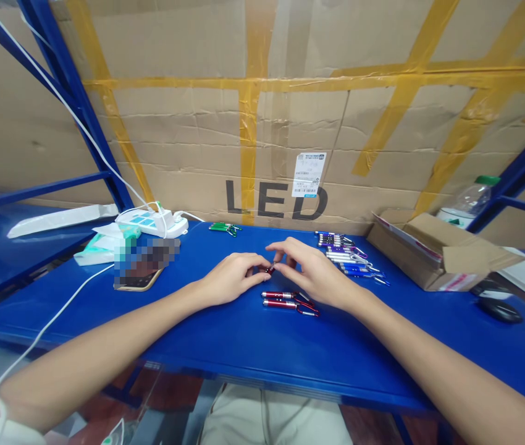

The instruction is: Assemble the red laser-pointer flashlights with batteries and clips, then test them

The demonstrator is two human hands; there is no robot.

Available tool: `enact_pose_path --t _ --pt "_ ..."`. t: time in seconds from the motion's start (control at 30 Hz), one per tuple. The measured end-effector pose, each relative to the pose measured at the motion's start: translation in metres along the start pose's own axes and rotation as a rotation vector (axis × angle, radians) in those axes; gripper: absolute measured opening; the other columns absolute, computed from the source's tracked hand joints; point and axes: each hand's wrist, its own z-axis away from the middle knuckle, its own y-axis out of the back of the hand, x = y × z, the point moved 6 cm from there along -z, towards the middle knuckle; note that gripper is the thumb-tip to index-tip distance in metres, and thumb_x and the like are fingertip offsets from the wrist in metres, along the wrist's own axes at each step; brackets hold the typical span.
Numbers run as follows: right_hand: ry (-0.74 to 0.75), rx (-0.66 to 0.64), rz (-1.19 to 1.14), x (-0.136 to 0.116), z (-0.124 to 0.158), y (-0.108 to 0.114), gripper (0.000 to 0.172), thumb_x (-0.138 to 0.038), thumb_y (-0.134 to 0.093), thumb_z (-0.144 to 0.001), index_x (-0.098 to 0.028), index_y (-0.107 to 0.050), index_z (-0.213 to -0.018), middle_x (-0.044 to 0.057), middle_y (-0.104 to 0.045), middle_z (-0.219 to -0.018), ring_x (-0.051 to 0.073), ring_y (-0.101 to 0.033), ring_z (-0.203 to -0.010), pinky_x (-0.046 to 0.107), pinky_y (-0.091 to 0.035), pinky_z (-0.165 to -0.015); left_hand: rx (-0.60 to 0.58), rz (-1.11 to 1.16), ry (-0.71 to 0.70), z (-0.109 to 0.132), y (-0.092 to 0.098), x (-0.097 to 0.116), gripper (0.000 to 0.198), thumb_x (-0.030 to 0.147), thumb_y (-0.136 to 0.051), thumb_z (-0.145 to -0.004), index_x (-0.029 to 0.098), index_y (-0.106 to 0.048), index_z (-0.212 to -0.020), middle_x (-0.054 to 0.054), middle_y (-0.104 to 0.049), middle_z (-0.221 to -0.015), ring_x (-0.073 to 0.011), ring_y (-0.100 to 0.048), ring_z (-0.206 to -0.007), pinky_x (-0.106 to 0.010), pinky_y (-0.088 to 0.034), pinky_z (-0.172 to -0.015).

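Head view, so: a small red flashlight [270, 269] is being pinched at the fingertips of both hands, left hand [232, 278] and right hand [311, 275] both closed on it, low over the blue tabletop [244, 346]. Probably it's being done best if it's held by the body rather than the clip, and clear of the two more red flashlights [285, 300] lying just beside the right hand.

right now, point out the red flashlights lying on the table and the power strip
red flashlights [277, 303]: head view, barrel of the nearer one
power strip [139, 219]: head view, its top face
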Motion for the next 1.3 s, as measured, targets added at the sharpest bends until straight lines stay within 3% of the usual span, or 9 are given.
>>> enact_pose_path --t 0.4,0.6,0.8,1.07,1.17,1.3 --pt "0.006 -0.013 0.010 0.000 0.000 0.001 0.029 -0.027 -0.053 -0.110 -0.026 -0.060 -0.137 0.009 -0.071 -0.119 0.023 -0.072 -0.104 0.040 -0.059 -0.094 0.003 0.008 0.013 0.000 0.000 -0.001 0.020 0.032 -0.065 -0.105 0.021 -0.076 -0.118 -0.004 -0.080 -0.107 -0.0206 -0.073 -0.093 -0.030 -0.053 -0.085" --pt "-0.075 0.025 0.188 0.025 0.002 0.014 0.030 -0.023 -0.054 -0.107 -0.024 -0.061 -0.136 0.011 -0.074 -0.122 0.028 -0.073 -0.106 0.045 -0.058 -0.096 0.014 0.012 0.043 0.000 -0.001 -0.005 0.024 0.035 -0.066 -0.104 0.023 -0.076 -0.122 -0.003 -0.081 -0.111 -0.0186 -0.071 -0.085 -0.028 -0.051 -0.076" --pt "-0.183 -0.161 0.430 0.053 0.008 0.014 0.016 -0.020 -0.057 -0.106 -0.020 -0.069 -0.115 0.013 -0.074 -0.114 0.030 -0.072 -0.104 0.041 -0.055 -0.089 0.010 0.004 0.069 -0.001 0.000 -0.005 0.024 0.036 -0.067 -0.104 0.024 -0.077 -0.122 -0.002 -0.080 -0.112 -0.0167 -0.067 -0.077 -0.028 -0.048 -0.073" --pt "-0.201 -0.317 0.297 0.049 0.011 0.005 0.002 -0.022 -0.070 -0.099 -0.021 -0.069 -0.100 0.009 -0.076 -0.104 0.026 -0.071 -0.093 0.036 -0.051 -0.081 0.017 0.008 0.083 0.000 0.001 -0.005 0.024 0.035 -0.067 -0.103 0.023 -0.077 -0.122 -0.002 -0.080 -0.113 -0.0161 -0.065 -0.076 -0.028 -0.047 -0.073" --pt "-0.166 -0.338 0.255 0.046 0.012 0.002 0.010 -0.013 -0.066 -0.096 -0.022 -0.069 -0.100 0.007 -0.075 -0.103 0.024 -0.069 -0.091 0.034 -0.050 -0.080 0.024 0.006 0.085 0.000 0.001 -0.006 0.023 0.035 -0.068 -0.103 0.023 -0.077 -0.122 -0.001 -0.080 -0.112 -0.0160 -0.065 -0.077 -0.028 -0.046 -0.073" --pt "-0.180 -0.362 0.226 0.043 0.010 0.001 0.010 -0.014 -0.065 -0.096 -0.021 -0.068 -0.102 0.008 -0.074 -0.105 0.024 -0.068 -0.093 0.032 -0.049 -0.081 0.024 0.007 0.089 0.000 0.001 -0.006 0.023 0.035 -0.067 -0.103 0.023 -0.077 -0.121 -0.002 -0.080 -0.113 -0.0163 -0.065 -0.079 -0.028 -0.047 -0.074"
